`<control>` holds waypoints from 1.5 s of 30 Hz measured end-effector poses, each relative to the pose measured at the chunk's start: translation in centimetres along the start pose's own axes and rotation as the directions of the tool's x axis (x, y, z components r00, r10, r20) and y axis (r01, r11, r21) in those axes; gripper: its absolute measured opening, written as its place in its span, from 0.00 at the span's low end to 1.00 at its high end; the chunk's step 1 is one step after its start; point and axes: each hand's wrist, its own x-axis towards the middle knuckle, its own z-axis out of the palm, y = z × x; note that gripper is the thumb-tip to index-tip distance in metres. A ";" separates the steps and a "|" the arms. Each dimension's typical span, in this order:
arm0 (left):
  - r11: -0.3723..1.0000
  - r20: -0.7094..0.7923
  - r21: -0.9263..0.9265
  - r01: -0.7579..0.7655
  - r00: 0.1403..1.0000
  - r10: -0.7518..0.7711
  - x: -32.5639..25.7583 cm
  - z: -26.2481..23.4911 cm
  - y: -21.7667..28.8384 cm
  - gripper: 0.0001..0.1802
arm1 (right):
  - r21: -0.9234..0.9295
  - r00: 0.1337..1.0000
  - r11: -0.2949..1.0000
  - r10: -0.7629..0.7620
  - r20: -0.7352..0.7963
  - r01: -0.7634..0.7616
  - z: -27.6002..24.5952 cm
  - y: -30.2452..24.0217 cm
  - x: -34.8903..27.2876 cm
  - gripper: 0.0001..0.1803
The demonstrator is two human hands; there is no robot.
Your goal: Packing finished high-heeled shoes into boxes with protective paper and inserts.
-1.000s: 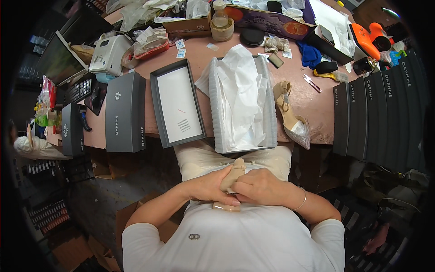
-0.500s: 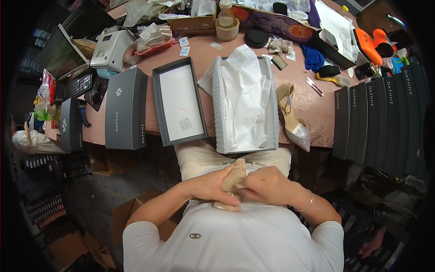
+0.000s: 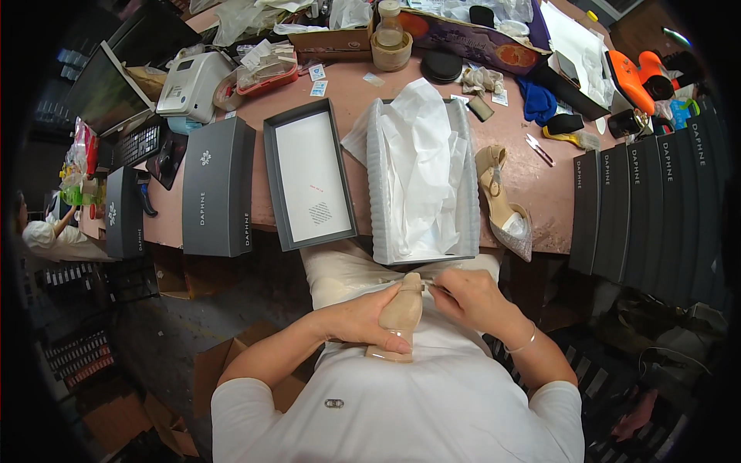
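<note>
Forward went the right hand (image 3: 469,296), now near the far end of the beige shoe (image 3: 403,309) — its grip I cannot tell — while the left hand (image 3: 360,316) clamps it, off the near edge of the table (image 3: 552,208).

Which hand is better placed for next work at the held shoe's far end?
Probably the right hand: its fingers are beside that end, while the left hand holds the beige shoe nearer the body.

left grip (image 3: 361,315) partly behind shoe (image 3: 402,309), shirt (image 3: 386,420) cut off
</note>
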 end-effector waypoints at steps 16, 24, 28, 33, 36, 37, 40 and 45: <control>0.999 0.100 -0.023 -0.023 0.995 0.025 1.0 0.2 -0.6 0.50 | 0.133 0.979 0.971 -0.202 0.011 0.198 1.8 -2.5 0.4 0.10; 0.997 0.109 -0.035 -0.066 0.992 0.070 1.1 0.4 0.1 0.48 | 0.110 0.977 0.972 -0.212 0.028 0.208 1.6 -2.5 0.2 0.10; 0.998 0.075 -0.009 -0.057 0.996 0.058 0.8 0.4 -0.5 0.48 | 0.119 0.981 0.981 -0.167 0.097 0.155 1.0 -2.6 -0.2 0.10; 1.000 0.111 -0.018 0.001 0.994 0.001 0.9 0.4 0.4 0.49 | 0.047 0.978 0.979 -0.202 0.042 0.200 1.6 -2.7 1.0 0.09; 0.997 0.111 0.019 0.079 0.990 -0.081 0.8 -0.1 0.1 0.52 | 0.052 0.983 0.984 -0.164 -0.080 0.169 2.0 -2.0 2.7 0.09; 0.998 0.075 0.051 0.044 0.996 -0.047 0.6 -0.1 -0.1 0.53 | 0.073 0.984 0.988 -0.127 -0.122 0.137 1.9 -1.9 2.9 0.09; 0.999 0.035 0.015 0.033 0.999 -0.033 0.1 -0.3 0.1 0.55 | 0.245 0.990 0.962 0.136 -0.039 -0.122 -0.1 -1.5 1.7 0.09; 0.997 0.086 -0.040 -0.065 0.994 0.068 0.7 0.0 -0.3 0.58 | 0.078 0.966 0.970 -0.236 0.104 0.228 0.8 -3.2 0.6 0.08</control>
